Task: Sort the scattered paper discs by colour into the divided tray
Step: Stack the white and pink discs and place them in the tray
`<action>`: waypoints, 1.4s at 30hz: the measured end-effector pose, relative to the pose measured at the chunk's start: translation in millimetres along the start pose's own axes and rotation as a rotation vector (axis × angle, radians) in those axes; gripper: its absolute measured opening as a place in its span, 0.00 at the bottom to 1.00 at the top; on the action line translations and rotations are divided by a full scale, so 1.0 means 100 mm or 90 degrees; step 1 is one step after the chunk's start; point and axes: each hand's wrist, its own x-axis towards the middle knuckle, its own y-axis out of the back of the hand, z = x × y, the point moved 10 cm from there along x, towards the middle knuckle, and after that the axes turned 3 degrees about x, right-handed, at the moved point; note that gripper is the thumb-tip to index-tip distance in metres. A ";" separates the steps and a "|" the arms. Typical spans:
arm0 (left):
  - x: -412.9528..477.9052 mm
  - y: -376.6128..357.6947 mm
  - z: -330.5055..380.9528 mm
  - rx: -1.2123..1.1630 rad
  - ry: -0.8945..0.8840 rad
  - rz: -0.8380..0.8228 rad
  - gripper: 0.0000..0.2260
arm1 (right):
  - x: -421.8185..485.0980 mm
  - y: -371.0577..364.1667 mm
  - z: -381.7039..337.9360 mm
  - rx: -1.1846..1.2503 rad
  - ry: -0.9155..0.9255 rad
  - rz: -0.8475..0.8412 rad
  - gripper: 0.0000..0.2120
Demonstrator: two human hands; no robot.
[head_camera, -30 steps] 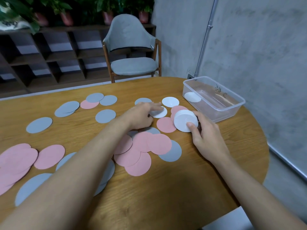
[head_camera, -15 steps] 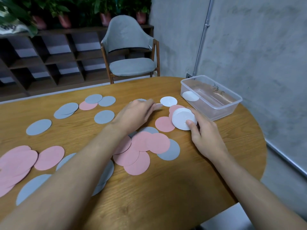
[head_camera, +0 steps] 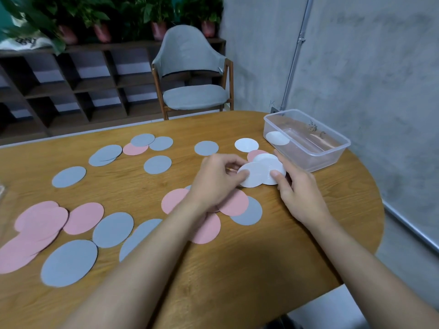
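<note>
The tray (head_camera: 317, 160) stands right of the discs (head_camera: 157, 164).

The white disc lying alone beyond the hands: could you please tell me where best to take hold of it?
Probably its rim, from above. The white disc lies flat and thin on the table, so fingers cannot wrap it. Its left edge is clear, while a pink disc lies close at its near right; lift the left edge with a fingertip, then pinch.

Discs – pink (head_camera: 86, 221), grey-blue (head_camera: 157, 164), white (head_camera: 246, 145); clear tray (head_camera: 332, 151); wood-grain table (head_camera: 237, 269).
</note>
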 end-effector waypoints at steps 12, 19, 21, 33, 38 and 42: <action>0.00 -0.29 -0.04 -0.048 0.018 0.074 0.12 | 0.01 -0.09 0.08 0.064 -0.051 -0.060 0.24; 0.00 -0.38 0.05 0.128 -0.042 0.079 0.13 | 0.00 -0.14 0.00 -0.014 -0.017 -0.073 0.26; 0.00 -0.36 0.05 0.149 -0.041 0.057 0.14 | 0.01 -0.10 -0.04 -0.006 0.003 -0.054 0.21; 0.63 -0.22 -0.14 0.350 -0.069 -0.089 0.23 | 0.01 -0.01 0.08 -0.001 -0.061 0.005 0.19; 1.01 -0.42 -0.31 0.428 -0.059 -0.209 0.28 | 0.01 -0.02 0.09 0.003 -0.061 0.008 0.18; 1.15 -0.42 -0.40 0.429 -0.020 -0.222 0.29 | 0.01 -0.01 0.09 0.000 -0.065 0.006 0.18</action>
